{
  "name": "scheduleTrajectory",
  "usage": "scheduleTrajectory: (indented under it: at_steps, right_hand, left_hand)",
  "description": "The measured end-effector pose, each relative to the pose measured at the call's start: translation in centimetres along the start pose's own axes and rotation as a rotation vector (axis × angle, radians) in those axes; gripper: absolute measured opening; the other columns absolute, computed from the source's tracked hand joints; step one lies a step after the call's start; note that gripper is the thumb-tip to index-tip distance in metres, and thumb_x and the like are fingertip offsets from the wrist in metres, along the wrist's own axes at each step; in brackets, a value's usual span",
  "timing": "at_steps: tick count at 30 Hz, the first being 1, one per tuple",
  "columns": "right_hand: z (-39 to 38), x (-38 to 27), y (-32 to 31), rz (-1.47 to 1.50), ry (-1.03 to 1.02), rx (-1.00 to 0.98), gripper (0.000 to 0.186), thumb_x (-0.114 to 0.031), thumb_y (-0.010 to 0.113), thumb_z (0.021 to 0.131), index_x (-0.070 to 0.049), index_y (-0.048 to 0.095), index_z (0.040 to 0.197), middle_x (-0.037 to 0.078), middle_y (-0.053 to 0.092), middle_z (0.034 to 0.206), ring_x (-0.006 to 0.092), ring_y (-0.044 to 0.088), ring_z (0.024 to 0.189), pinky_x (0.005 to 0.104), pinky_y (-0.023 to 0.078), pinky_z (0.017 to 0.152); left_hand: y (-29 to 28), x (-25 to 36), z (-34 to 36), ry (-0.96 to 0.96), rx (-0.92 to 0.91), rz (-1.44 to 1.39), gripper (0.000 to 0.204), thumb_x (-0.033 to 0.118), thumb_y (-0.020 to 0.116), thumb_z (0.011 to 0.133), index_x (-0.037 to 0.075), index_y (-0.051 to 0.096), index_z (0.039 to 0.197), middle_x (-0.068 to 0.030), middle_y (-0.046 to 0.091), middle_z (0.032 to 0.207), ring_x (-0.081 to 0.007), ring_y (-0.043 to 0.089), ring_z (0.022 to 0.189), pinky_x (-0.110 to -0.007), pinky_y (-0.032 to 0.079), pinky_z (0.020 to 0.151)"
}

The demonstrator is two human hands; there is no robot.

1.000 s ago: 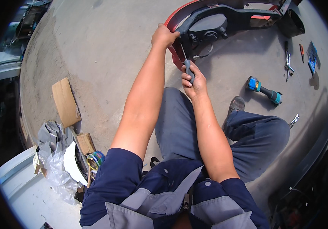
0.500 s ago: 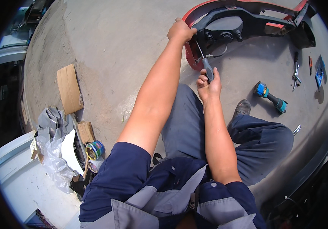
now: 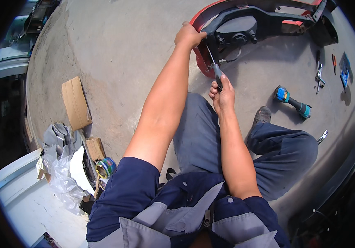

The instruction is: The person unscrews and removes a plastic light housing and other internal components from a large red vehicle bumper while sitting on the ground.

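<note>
My left hand (image 3: 189,35) is closed on the upper left edge of a red bumper (image 3: 203,62), which has a black inner part (image 3: 237,25) with round sockets and a hanging cable. My right hand (image 3: 223,91) holds a screwdriver (image 3: 218,77) by its grey and black handle. The metal shaft points up into the gap between the red shell and the black part, just below my left hand; its tip is hard to make out.
On the concrete floor (image 3: 115,58) to the right lie a teal power tool (image 3: 293,102), hand tools (image 3: 319,74) and a blue item (image 3: 344,72). Cardboard (image 3: 76,103), plastic wrap (image 3: 61,173) and tape rolls (image 3: 105,167) lie left, by a white panel (image 3: 28,198). My legs are bent beneath me.
The view shifted, so the bumper, both hands and the floor items moved right together, then slightly back left. My grip on the bumper and screwdriver is much the same.
</note>
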State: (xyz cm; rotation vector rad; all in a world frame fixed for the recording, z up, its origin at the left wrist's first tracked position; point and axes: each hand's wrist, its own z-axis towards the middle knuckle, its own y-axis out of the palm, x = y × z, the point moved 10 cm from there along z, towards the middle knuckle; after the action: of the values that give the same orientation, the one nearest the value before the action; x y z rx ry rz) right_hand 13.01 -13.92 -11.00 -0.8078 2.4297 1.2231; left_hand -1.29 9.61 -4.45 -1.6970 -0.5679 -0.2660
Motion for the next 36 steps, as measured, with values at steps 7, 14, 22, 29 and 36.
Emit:
scheduleTrajectory:
  at_steps: [7, 14, 22, 29, 36]
  right_hand:
    - [-0.3, -0.5, -0.5, -0.088, -0.075, 0.129, 0.05, -0.034, 0.066, 0.101, -0.007, 0.054, 0.141, 0.002, 0.057, 0.079, 0.0151, 0.057, 0.068, 0.03, 0.046, 0.06]
    - [-0.5, -2.9, -0.7, -0.544, -0.349, 0.123, 0.049, -0.03, 0.063, 0.101, -0.003, 0.053, 0.14, 0.005, 0.061, 0.085, 0.0177, 0.06, 0.072, 0.0323, 0.05, 0.066]
    - [-0.8, -2.8, 0.3, -0.841, -0.411, 0.131, 0.052, -0.034, 0.06, 0.103, -0.003, 0.053, 0.143, 0.009, 0.066, 0.091, 0.017, 0.06, 0.073, 0.0334, 0.051, 0.067]
    - [-1.0, -1.1, -1.2, -0.185, -0.188, 0.115, 0.049, -0.034, 0.057, 0.105, -0.007, 0.053, 0.145, 0.007, 0.064, 0.082, 0.0161, 0.058, 0.07, 0.0331, 0.048, 0.065]
    - [-1.6, -0.8, -0.3, -0.268, -0.043, 0.071, 0.046, -0.029, 0.059, 0.105, -0.009, 0.051, 0.145, 0.005, 0.061, 0.079, 0.016, 0.057, 0.069, 0.032, 0.047, 0.063]
  left_hand:
    - [-0.1, -0.2, -0.1, -0.023, -0.036, -0.018, 0.077, 0.044, 0.085, 0.075, -0.007, 0.052, 0.122, -0.0243, 0.073, 0.1, -0.0316, 0.075, 0.077, -0.038, 0.059, 0.074]
    - [-0.1, 0.2, -0.3, -0.002, -0.018, -0.028, 0.078, 0.044, 0.086, 0.074, -0.008, 0.052, 0.122, -0.0245, 0.073, 0.1, -0.0319, 0.075, 0.075, -0.038, 0.059, 0.075]
    - [0.0, -0.5, 0.1, 0.009, 0.002, -0.023, 0.078, 0.044, 0.086, 0.074, -0.008, 0.051, 0.121, -0.0244, 0.073, 0.1, -0.0314, 0.075, 0.074, -0.038, 0.06, 0.073]
    - [0.0, -0.3, 0.0, -0.01, -0.006, -0.012, 0.079, 0.044, 0.085, 0.075, -0.008, 0.051, 0.123, -0.0235, 0.074, 0.099, -0.0317, 0.075, 0.074, -0.038, 0.06, 0.074]
    - [0.0, 0.2, -0.3, 0.015, 0.007, -0.003, 0.078, 0.045, 0.084, 0.076, -0.008, 0.052, 0.123, -0.0234, 0.074, 0.097, -0.0311, 0.075, 0.074, -0.038, 0.06, 0.074]
